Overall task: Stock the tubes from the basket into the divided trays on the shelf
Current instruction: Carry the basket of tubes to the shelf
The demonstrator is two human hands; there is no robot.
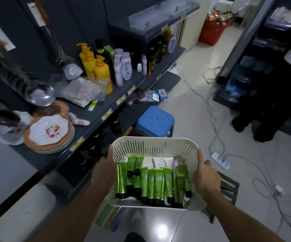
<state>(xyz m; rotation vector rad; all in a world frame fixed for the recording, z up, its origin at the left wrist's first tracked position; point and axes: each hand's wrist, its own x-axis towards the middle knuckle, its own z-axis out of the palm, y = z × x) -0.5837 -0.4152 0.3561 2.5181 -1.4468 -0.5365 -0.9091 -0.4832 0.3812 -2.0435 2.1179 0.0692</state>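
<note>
I carry a cream slotted plastic basket (151, 145) in front of me, low in the view. My left hand (104, 169) grips its left rim and my right hand (205, 175) grips its right rim, thumbs over the edge. Inside lie several green tubes (156, 184) with black caps, and a few white tubes (158, 162) at the far side. A clear plastic tray (95, 88) stands on the dark shelf (95, 112) to my left, beside the yellow bottles; its dividers are not plain to see.
On the shelf stand yellow pump bottles (101, 72), lilac bottles (123, 67), a stack of plates (50, 133) and hanging ladles (39, 93). A blue stool (155, 121) is just beyond the basket. Cables and a power strip (220, 160) lie on the tiled floor. A person's legs (256, 126) are at right.
</note>
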